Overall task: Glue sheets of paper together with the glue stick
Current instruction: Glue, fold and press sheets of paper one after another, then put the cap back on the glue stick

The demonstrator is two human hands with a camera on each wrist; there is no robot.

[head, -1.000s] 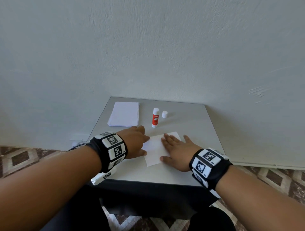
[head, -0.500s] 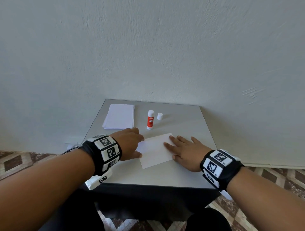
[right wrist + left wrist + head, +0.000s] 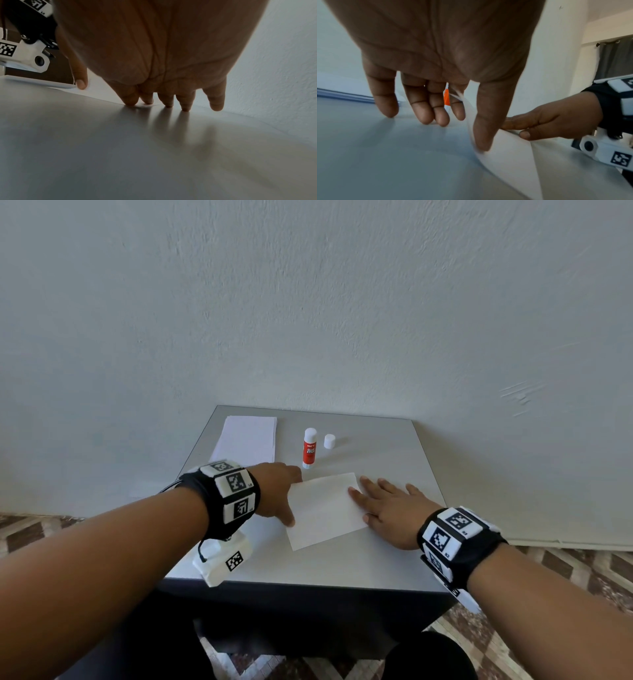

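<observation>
A white sheet of paper (image 3: 325, 510) lies on the grey table (image 3: 376, 563) between my hands. My left hand (image 3: 279, 494) rests at its left edge, thumb (image 3: 485, 121) pressing the paper's corner, fingers straight on the table. My right hand (image 3: 387, 508) lies flat at the sheet's right edge, fingertips (image 3: 130, 100) touching it. Behind the sheet stands the uncapped red-and-white glue stick (image 3: 309, 448), with its white cap (image 3: 329, 441) beside it. A stack of white sheets (image 3: 247, 438) lies at the back left.
The table stands against a white wall (image 3: 308, 302). Its front edge (image 3: 308, 585) is near my wrists. Patterned floor tiles (image 3: 565, 570) show on both sides.
My right hand has slid rightwards across the sheet to its right edge. The left hand has kept its place at the left edge.
</observation>
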